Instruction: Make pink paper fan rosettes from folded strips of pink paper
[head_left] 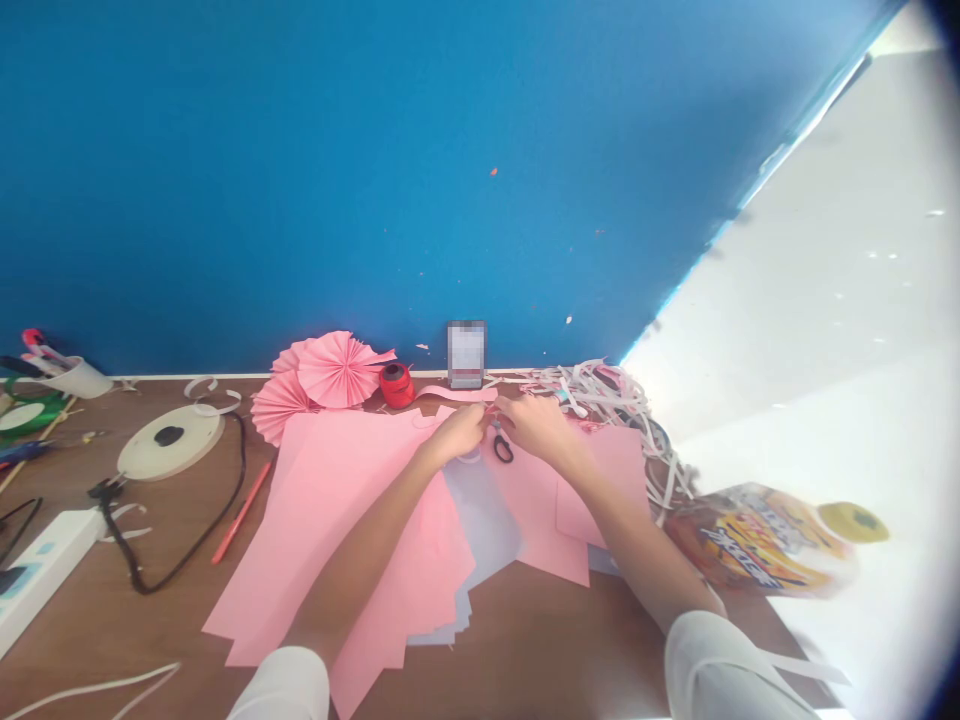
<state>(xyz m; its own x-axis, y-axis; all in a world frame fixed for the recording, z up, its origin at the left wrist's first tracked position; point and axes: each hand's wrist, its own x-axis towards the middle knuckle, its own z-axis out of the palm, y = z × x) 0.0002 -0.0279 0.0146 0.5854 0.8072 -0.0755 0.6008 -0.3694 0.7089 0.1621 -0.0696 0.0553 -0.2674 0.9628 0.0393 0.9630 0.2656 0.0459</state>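
Observation:
Both my hands meet over a spread of pink paper sheets (pixel 337 500) on a brown table. My left hand (pixel 457 432) is closed in a pinch near a strip of pink paper (pixel 457 394). My right hand (pixel 536 425) is closed too, with small scissors (pixel 502 447) hanging beneath its fingers. A roll of clear tape (pixel 470 457) lies under my left hand, partly hidden.
Pink paper fans (pixel 330 375) and a red tape roll (pixel 396 385) lie by the blue wall, beside a small standing device (pixel 466 355). White paper strips (pixel 607 395) pile at right. A snack bag (pixel 757 545), round white disc (pixel 169 440), black cable, red pencil (pixel 241 512) and power strip (pixel 37 570) surround.

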